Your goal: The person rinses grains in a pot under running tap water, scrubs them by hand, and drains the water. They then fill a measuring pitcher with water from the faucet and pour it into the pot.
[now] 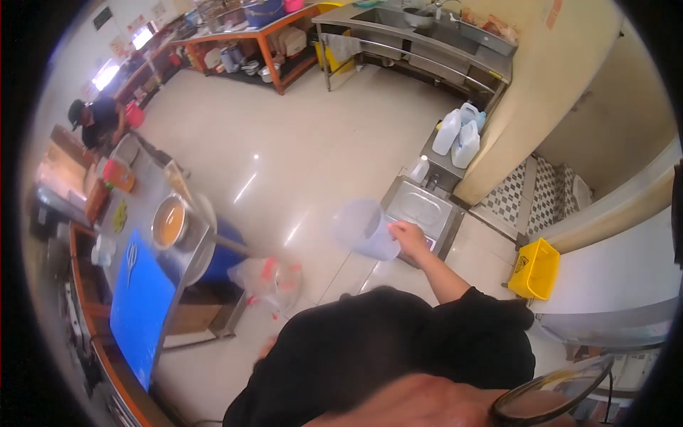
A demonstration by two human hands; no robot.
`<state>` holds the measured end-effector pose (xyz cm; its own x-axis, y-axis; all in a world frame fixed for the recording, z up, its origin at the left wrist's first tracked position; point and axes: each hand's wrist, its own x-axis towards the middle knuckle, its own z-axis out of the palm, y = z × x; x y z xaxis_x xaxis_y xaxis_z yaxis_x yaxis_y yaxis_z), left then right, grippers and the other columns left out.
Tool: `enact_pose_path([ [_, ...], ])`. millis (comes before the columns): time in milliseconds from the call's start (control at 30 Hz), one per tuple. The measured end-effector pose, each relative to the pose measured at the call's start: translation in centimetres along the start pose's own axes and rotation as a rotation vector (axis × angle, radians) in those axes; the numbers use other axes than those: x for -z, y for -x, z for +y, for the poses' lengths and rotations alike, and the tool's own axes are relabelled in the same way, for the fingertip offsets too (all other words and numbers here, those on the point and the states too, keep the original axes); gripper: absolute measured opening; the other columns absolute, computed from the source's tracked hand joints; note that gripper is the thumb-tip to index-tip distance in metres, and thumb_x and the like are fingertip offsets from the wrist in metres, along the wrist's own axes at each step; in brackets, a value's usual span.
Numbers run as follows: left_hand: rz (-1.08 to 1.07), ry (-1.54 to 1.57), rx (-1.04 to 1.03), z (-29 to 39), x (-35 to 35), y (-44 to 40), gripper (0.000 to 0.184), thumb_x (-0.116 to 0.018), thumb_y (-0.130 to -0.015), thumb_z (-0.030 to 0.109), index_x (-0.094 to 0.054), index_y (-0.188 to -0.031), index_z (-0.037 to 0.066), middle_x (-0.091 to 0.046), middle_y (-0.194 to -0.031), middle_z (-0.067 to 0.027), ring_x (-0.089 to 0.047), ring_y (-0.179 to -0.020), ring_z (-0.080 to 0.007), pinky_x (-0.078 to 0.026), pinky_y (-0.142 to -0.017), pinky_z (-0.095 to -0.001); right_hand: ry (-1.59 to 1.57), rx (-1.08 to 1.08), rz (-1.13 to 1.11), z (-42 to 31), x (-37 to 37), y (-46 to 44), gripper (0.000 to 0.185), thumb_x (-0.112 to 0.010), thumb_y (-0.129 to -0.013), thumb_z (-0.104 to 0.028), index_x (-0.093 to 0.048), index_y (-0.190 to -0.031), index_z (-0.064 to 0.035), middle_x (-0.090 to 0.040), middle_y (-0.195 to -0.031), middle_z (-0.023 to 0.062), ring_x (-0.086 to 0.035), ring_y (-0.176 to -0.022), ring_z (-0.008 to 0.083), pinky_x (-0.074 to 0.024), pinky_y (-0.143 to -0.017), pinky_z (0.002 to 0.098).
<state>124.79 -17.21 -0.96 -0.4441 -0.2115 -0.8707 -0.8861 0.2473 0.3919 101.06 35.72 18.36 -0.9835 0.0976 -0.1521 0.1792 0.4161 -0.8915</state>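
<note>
Held out in front of my body is a translucent plastic pitcher [366, 231], with the fingers of my right hand [408, 238] wrapped round its handle. It hangs over the floor, beside and partly in front of a low steel sink [420, 206]. My left hand cannot be made out; a small patch of skin shows at the left edge of my black shirt. A clear plastic bag with red parts [267, 281] is near that side, next to the steel table [196, 249].
On the steel table are a pot of orange-brown liquid [171, 222], a blue board [142, 306] and scissors [131, 263]. White jugs [455, 135] stand behind the low sink. A yellow bucket [535, 269] is at right. Another person [99, 121] bends at far left.
</note>
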Motion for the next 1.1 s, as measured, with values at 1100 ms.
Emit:
enact_pose_path([
  [1100,-0.838,-0.638,-0.602,113.3,0.6,-38.5,0.051,-0.063,-0.084,0.018,-0.047,-0.131,0.005,-0.067,-0.099,-0.0103,-0.064,-0.090,-0.0216,-0.050,-0.081,-0.0309,-0.725,-0.014,0.774,-17.2,11.2,-82.0,0.026,-0.049,-0.095,-0.034,-0.059,-0.090,-0.0109,-0.057,-0.075,-0.0020,-0.033,-0.049,0.0023,-0.0232,-0.041,0.0189],
])
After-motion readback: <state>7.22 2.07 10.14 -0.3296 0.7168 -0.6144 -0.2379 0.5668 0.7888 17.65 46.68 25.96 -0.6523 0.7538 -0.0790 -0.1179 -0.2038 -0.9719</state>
